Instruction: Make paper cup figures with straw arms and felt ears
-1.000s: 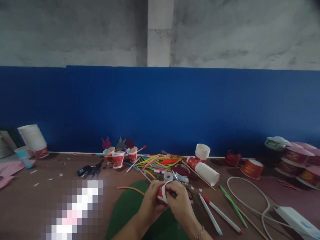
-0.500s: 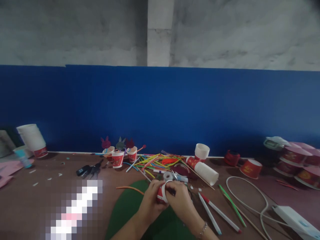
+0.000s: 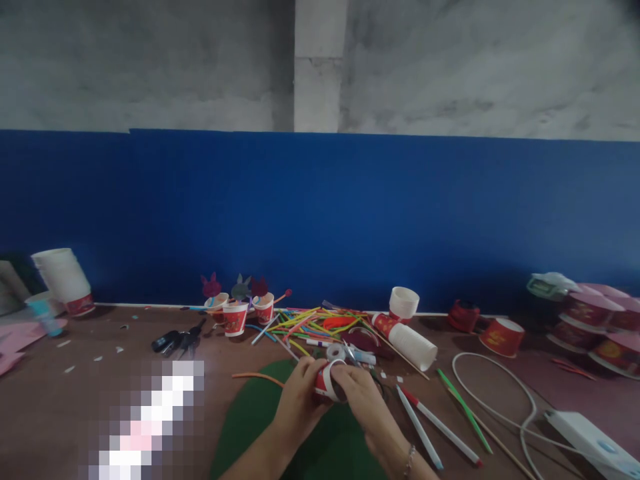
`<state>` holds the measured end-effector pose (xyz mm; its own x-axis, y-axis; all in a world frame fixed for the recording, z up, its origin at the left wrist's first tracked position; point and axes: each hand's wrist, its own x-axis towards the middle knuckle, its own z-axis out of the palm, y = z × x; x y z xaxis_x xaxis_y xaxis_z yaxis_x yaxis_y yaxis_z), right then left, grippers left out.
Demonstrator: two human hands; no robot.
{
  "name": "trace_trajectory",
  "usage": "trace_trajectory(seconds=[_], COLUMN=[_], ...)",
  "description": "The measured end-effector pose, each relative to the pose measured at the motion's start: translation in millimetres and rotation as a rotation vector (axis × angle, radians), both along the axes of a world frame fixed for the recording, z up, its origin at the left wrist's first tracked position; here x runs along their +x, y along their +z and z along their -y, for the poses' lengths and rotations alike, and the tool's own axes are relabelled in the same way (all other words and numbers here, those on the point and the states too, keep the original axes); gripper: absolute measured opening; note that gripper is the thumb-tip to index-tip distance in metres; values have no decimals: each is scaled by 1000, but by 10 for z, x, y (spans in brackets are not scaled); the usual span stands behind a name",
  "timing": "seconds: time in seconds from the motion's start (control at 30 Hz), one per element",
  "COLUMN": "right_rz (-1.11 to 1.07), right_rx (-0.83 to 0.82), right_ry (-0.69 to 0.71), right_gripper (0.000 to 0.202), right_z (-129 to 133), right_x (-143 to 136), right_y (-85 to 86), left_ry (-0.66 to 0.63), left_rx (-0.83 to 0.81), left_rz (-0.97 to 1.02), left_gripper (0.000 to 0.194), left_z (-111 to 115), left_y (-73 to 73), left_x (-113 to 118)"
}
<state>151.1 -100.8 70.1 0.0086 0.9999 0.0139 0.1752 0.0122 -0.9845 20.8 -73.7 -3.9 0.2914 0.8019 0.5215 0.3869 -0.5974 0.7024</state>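
A red and white paper cup (image 3: 325,381) is held tilted above a dark green sheet (image 3: 250,420). My left hand (image 3: 299,393) is wrapped round the cup's left side. My right hand (image 3: 361,393) closes on the rim at the right, with its fingertips partly hidden at the cup's mouth. Just beyond the hands lie a roll of tape (image 3: 336,351) and scissors (image 3: 350,353). An orange pipe cleaner (image 3: 257,376) rests across the green sheet's left edge.
Behind lies a pile of coloured pipe cleaners (image 3: 315,323). Decorated paper cups (image 3: 235,319) stand left of it, near keys (image 3: 183,341). Stacked cups (image 3: 413,345) lie to the right. Markers (image 3: 443,425), a white cable (image 3: 530,400) and a power strip (image 3: 587,433) occupy the right side.
The cup has turned, so its mouth faces more toward the right and me. My right hand's fingers have shifted from bent at the opening to stretched along the rim.
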Motion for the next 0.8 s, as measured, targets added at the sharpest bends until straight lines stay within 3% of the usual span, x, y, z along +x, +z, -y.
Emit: trace_trajectory(seconds=[0.17,0.4,0.5,0.6,0.67,0.8], right_rz=[-142,-117,119,532,744,935], right_rx=[-22,5,97,276,384,453], right_ry=[72,105,75,-109,-145,155], right_gripper=[18,12,16,19,18,10], right_z=[31,11,26,63,75,19], right_x=[-27,-28,30,113,152,156], right_y=[15,-67,-27,86,186,354], left_ry=[119,129,147,168,189,242], left_rx=[25,104,97,111,129,169], left_rz=[-97,-139,-154,-200,-241,-343], left_gripper=[54,51,56,60,59,60], left_z=[-33,-19,-18,-29,-39,-40], left_y=[15,20,31,34,23,-12], left_x=[33,30,6,-20,-26,-10])
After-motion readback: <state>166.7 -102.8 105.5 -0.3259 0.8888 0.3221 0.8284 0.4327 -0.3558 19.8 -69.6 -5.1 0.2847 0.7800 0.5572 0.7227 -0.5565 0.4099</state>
